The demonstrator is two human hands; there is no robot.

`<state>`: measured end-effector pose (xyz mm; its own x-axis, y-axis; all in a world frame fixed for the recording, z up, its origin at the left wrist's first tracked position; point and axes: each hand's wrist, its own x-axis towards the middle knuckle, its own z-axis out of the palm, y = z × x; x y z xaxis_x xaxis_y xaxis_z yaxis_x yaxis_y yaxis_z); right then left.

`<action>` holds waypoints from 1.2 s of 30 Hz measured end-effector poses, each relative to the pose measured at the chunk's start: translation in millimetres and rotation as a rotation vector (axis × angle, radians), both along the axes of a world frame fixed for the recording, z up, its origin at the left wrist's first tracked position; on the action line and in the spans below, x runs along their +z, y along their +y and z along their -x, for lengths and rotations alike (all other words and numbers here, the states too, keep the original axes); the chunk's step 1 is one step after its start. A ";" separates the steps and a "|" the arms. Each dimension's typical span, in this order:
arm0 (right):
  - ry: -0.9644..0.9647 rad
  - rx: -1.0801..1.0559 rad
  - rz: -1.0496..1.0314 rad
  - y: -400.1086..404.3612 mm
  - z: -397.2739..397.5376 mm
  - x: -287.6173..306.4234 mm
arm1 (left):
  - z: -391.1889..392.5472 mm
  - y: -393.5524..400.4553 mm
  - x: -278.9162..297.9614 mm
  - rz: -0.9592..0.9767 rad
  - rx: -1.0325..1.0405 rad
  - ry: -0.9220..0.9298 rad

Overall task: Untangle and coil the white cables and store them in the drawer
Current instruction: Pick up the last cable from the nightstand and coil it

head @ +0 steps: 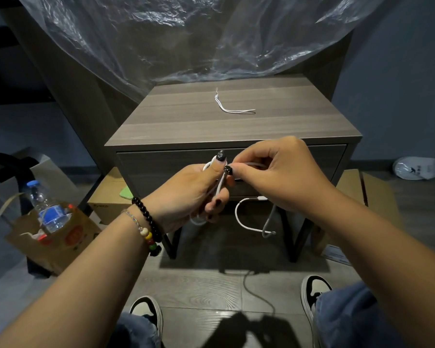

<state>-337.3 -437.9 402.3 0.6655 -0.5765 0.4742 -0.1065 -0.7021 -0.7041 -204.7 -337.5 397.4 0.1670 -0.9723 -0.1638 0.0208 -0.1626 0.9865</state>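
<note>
Both hands meet in front of the closed drawer (332,156) of the desk (191,121), each clamped on the same white cable (246,223). The left hand (194,194) curls its fingers round a bundle of loops, one loop showing above the thumb. The right hand (279,177) pinches a strand between thumb and forefinger just beside the left thumb. Below the right hand the cable hangs in a slack U, a white plug (261,198) showing near the palm. A second, short white cord (232,106) lies on the desk top, well apart from both hands.
</note>
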 end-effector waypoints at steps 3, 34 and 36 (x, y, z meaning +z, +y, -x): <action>0.000 0.006 -0.064 -3.2 -3.2 3.8 | -3.3 -0.6 4.1 -0.044 -0.015 0.122; 0.142 -0.039 0.802 7.6 9.5 -17.4 | -6.5 -0.8 -1.1 0.020 0.146 0.210; 0.192 -0.053 0.870 12.6 7.9 -15.8 | -6.4 -2.4 -3.1 0.030 0.156 0.187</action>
<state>-345.2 -425.3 386.5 0.7609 -0.0965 0.6416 -0.2150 -0.9705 0.1091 -198.4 -339.9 394.2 0.2849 -0.9421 -0.1771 0.2257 -0.1136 0.9675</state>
